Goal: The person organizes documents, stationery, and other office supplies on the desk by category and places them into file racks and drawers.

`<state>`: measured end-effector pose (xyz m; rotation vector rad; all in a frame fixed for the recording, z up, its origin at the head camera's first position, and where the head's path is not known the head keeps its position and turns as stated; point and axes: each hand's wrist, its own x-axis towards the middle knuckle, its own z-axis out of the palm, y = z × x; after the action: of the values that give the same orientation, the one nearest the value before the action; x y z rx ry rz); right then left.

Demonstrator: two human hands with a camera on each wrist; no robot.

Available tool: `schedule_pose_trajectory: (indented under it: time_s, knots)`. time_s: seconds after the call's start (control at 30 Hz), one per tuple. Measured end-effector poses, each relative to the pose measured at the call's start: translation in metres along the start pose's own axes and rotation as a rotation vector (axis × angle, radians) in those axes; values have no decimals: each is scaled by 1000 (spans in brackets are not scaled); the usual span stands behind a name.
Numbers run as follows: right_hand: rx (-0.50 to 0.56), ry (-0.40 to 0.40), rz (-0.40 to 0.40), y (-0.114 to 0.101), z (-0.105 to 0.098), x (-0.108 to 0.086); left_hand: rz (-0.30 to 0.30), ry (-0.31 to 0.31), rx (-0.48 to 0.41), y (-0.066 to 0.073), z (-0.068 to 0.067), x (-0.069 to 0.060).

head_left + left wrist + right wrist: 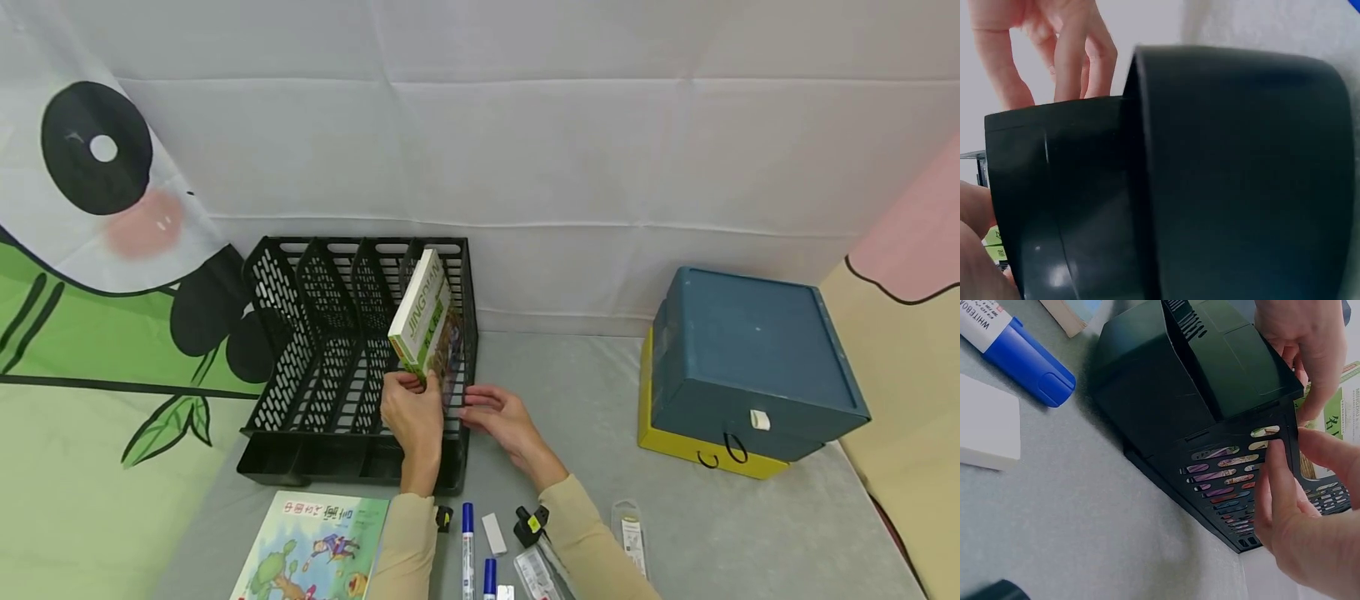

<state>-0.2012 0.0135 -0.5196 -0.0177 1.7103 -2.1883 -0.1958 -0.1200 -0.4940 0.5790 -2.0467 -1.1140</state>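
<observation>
A black file organizer with slotted dividers stands against the back wall. In the head view, a thin book with a white and green spine leans in its rightmost compartment. My left hand grips the near lower end of this book; the left wrist view mostly shows the organizer's front tray. At the organizer's right side wall, my right hand pinches the edge, fingers outside and thumb at the rim. Through the wall slots, colored parts of the book cover show.
A picture book lies in front of the organizer. Nearby are a blue-capped whiteboard marker, a white eraser, and a clear-packed item. A blue drawer box sits on a yellow one at right.
</observation>
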Motion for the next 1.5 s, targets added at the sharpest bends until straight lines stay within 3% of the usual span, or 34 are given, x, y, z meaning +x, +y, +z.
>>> schedule_pose_trajectory:
  time_s: [0.3, 0.87, 1.17, 1.5]
  knots:
    - [-8, 0, -3, -1, 0, -4, -66, -96, -87, 3, -4, -5]
    - [-10, 3, -7, 1, -4, -6, -32, -108, -148, 4, -9, -10]
    - [-16, -12, 6, -2, -4, -5, -1, -133, -153, 5, -27, -17]
    - [-21, -23, 5, -4, 1, -2, 50, -98, -129, 2, -56, -25]
